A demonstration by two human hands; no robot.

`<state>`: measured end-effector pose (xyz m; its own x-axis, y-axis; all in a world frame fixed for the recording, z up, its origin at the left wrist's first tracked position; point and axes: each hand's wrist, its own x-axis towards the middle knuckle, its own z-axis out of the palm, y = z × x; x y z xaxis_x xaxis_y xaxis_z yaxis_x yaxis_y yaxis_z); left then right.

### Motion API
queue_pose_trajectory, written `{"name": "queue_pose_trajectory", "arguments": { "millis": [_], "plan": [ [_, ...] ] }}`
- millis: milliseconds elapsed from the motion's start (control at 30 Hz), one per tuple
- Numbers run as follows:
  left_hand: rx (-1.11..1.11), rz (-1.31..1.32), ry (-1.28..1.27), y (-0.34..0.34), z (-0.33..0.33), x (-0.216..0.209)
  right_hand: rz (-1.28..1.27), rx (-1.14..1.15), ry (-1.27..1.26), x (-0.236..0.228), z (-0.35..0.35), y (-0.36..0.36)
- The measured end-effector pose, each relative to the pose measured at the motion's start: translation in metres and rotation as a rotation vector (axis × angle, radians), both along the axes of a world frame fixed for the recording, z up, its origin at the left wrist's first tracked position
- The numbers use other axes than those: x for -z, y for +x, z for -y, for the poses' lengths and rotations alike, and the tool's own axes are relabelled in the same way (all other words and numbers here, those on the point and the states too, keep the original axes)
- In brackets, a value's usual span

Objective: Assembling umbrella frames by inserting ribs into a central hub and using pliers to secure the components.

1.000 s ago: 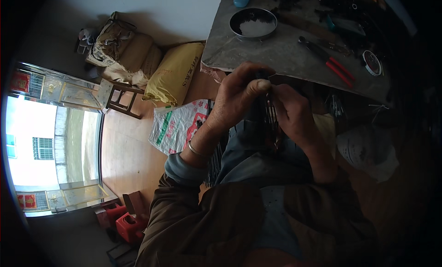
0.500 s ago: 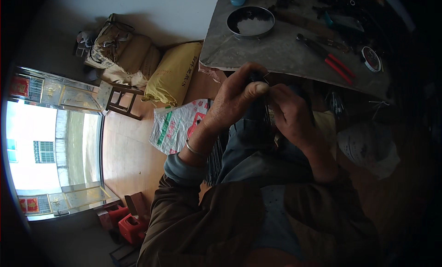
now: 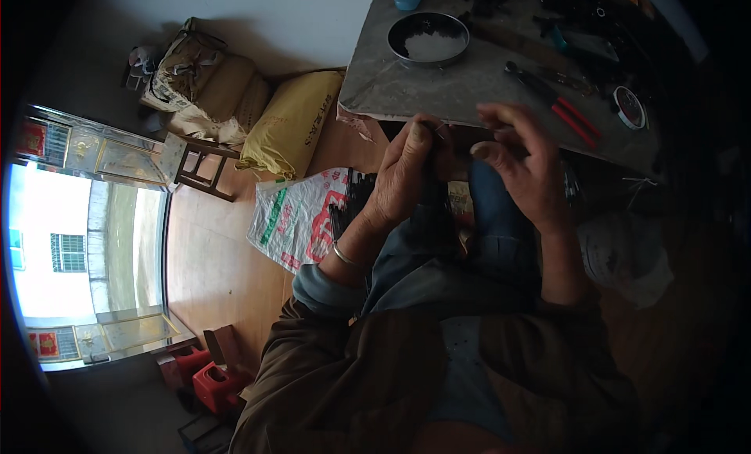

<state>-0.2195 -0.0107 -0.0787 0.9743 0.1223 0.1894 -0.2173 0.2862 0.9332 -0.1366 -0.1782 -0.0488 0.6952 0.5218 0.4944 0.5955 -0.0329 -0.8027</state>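
Observation:
My left hand (image 3: 403,176) is closed, thumb pressed on top, around a small dark piece (image 3: 430,128) just off the table's near edge. A thin, light wire-like end sticks out of it; the palm and shadow hide the rest, so its kind is unclear. To the right, my right hand (image 3: 526,166) is raised apart from it, fingers and thumb spread, nothing visible between them. Below both hands are my legs in dark blue trousers. Beside my left forearm, several thin black strips (image 3: 358,194) lie on a white printed sack (image 3: 293,219) on the floor.
The grey table (image 3: 461,90) bears a metal bowl of white grains (image 3: 434,46), red-handled pliers (image 3: 575,122), a round tin (image 3: 629,107) and dark clutter. Left of it are a full yellow sack (image 3: 293,122), a wooden stool (image 3: 205,168) and red plastic stools (image 3: 219,385). A whitish bag (image 3: 626,258) sits right.
My right hand has come away from the left, moving up and right, and its fingers have opened. My left hand keeps its hold, shifted slightly. The view has tilted a little.

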Motion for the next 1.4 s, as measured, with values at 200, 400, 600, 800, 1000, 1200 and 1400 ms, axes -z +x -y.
{"name": "queue_pose_trajectory", "arguments": {
  "millis": [200, 400, 600, 800, 1000, 1200, 1400],
  "plan": [
    [-0.23, -0.121, -0.017, 0.002, 0.021, -0.01, 0.343, 0.03, -0.05, -0.002, -0.023, -0.001],
    [-0.374, -0.133, -0.12, 0.012, 0.032, -0.004, 0.067, -0.07, 0.071, 0.017, -0.02, -0.002],
    [-0.423, -0.17, -0.151, 0.006, 0.02, -0.003, 0.4, 0.385, -0.223, 0.037, 0.028, 0.081],
    [-0.389, -0.219, -0.231, 0.002, 0.018, -0.004, 0.612, 0.42, -0.57, 0.057, 0.067, 0.125],
    [-0.421, -0.214, -0.077, 0.005, 0.02, -0.01, 0.568, 0.345, -0.44, 0.042, 0.072, 0.125],
    [-0.395, -0.222, -0.12, 0.001, 0.017, -0.014, 0.176, 0.009, -0.332, 0.0, 0.035, 0.034],
    [-0.422, -0.235, -0.141, 0.004, 0.02, -0.016, 0.781, -0.039, -0.459, -0.035, 0.031, 0.028]
  ]
}}
